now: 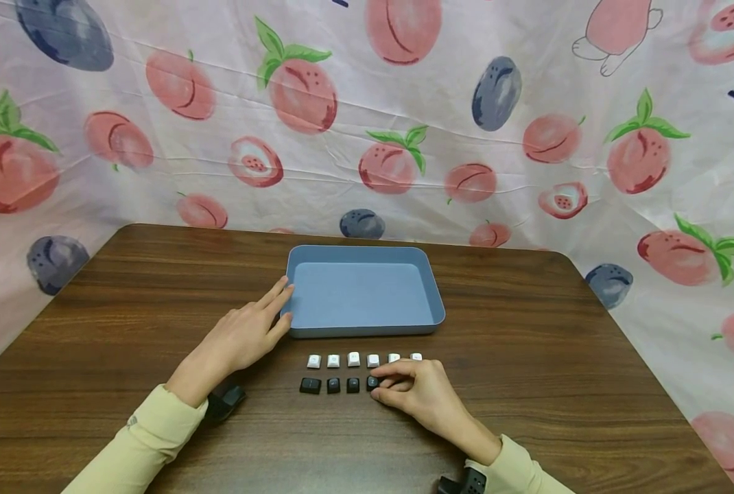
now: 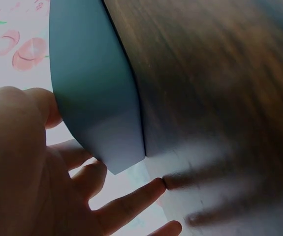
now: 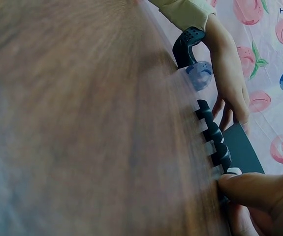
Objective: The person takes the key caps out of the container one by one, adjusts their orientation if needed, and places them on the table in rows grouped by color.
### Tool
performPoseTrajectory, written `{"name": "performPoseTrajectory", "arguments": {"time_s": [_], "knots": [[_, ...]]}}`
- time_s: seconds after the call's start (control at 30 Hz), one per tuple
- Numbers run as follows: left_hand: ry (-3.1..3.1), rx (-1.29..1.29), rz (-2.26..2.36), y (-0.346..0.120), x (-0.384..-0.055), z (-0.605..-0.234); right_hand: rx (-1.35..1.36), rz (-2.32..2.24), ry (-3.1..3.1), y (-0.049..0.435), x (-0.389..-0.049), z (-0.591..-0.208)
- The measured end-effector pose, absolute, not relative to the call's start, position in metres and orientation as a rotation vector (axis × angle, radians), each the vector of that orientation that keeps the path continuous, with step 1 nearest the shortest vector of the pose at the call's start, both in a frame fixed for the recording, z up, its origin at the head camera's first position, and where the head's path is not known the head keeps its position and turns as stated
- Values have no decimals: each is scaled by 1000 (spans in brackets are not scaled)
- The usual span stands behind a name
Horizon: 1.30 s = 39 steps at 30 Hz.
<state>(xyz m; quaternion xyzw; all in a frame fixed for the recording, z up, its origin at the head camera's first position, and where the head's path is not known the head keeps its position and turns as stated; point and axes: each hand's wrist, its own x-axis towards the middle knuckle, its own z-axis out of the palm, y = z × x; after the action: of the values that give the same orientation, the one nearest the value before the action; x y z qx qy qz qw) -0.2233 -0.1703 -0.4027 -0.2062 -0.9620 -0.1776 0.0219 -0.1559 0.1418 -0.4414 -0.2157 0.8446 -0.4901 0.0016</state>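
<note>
My right hand (image 1: 425, 398) pinches a black keycap (image 1: 372, 383) between thumb and fingers, at the right end of a row of black keycaps. In the right wrist view the thumb (image 3: 247, 189) is at the row's near end, and the fingers partly hide the held keycap. Behind that row runs a line of white keycaps (image 1: 333, 361), the right ones partly covered by my right hand. My left hand (image 1: 237, 337) rests with extended fingers against the left wall of a blue rectangular tray (image 1: 367, 331). In the left wrist view its fingers spread around the tray's corner (image 2: 114, 152).
The tray stands on a brown wood-grain table (image 1: 515, 329), just beyond the white keycaps. A wide black keycap (image 1: 310, 385) ends the black row on the left. A fruit-printed cloth (image 1: 429, 89) hangs behind the table. Both wrists wear black devices.
</note>
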Motion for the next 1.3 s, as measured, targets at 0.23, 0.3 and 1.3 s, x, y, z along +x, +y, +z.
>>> {"name": "performPoseTrajectory", "arguments": {"time_s": [0.23, 0.3, 1.3], "knots": [[-2987, -638, -558, -171, -224, -404, -679, -1531, 2660, 141, -155, -441], [-2987, -638, -557, -171, -224, -404, -676, -1526, 2662, 141, -155, -440], [-2962, -633, -567, -165, -224, -406, -654, -1516, 2638, 144, -154, -437]]}}
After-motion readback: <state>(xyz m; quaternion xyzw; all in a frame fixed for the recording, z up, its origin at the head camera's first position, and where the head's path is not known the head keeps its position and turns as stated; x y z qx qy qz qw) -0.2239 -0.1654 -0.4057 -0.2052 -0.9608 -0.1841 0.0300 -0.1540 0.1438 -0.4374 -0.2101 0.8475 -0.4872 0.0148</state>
